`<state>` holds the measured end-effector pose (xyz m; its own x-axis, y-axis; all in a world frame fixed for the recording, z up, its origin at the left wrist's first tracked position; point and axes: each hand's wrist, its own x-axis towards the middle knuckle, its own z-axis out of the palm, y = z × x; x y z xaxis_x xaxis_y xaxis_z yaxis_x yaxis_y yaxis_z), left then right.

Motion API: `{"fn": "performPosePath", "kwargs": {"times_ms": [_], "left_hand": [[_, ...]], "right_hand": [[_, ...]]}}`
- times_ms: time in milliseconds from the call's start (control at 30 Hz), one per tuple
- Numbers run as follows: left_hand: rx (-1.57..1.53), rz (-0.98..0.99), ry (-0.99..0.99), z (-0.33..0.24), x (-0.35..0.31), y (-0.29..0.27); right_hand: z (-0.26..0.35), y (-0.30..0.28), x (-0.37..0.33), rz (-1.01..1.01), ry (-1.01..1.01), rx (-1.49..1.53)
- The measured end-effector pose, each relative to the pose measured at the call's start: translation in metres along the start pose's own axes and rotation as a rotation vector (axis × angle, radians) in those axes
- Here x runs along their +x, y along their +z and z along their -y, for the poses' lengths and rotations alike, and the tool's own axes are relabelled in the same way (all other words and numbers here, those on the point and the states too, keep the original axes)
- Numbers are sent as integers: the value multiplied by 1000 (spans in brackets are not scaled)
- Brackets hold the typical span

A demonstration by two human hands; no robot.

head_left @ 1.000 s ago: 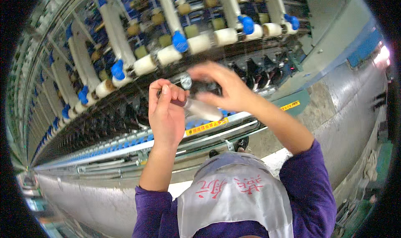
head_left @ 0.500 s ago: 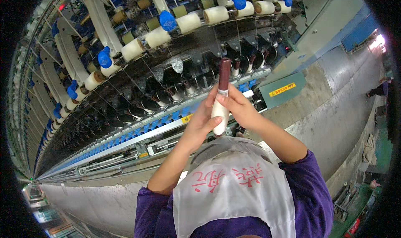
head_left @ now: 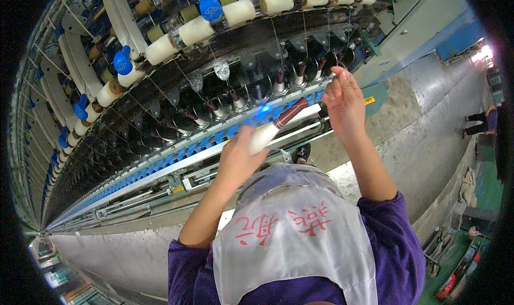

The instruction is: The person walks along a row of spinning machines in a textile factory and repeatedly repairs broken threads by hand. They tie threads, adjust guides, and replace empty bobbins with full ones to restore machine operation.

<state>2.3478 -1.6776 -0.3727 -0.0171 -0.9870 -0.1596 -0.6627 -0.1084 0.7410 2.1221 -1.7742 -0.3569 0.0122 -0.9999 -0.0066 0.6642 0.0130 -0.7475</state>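
In the head view, the bobbin [head_left: 277,125] is at the centre of the frame, tilted, its dark end pointing to the upper right. The left hand [head_left: 241,154] has its fingers closed round the lower white part; that hand is slightly blurred. The right hand [head_left: 344,104], right of centre, is raised with fingers half curled and tips close together, clear of the bobbin; whether they pinch a thread I cannot tell.

A light, steady hold seems best, since a hard squeeze could disturb the white layer. The dark end lies over the blue strip [head_left: 182,152] in the picture, so it should be kept from knocking there. The right fingertips are best kept clear of the spindles [head_left: 235,99] at mid-frame and the rollers [head_left: 195,32] along the top.
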Motion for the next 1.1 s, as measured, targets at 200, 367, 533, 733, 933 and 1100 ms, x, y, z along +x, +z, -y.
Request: {"fn": "performPosePath", "kwargs": {"times_ms": [200,367,533,733,933,1100], "left_hand": [[354,-81,376,24,4,-21],[465,29,335,41,4,-35],[274,149,420,30,12,-3],[133,184,513,-8,16,32],[163,126,428,-11,13,11],[210,17,387,-4,7,2]], "right_hand": [[22,-138,-13,-130,-198,-983],[83,-282,-52,-537,-368,-1521],[61,-259,-79,-375,30,-1100],[-10,-77,-74,431,293,-1007],[-6,-42,-68,449,265,-1006],[-8,-36,-54,250,171,-379]]}}
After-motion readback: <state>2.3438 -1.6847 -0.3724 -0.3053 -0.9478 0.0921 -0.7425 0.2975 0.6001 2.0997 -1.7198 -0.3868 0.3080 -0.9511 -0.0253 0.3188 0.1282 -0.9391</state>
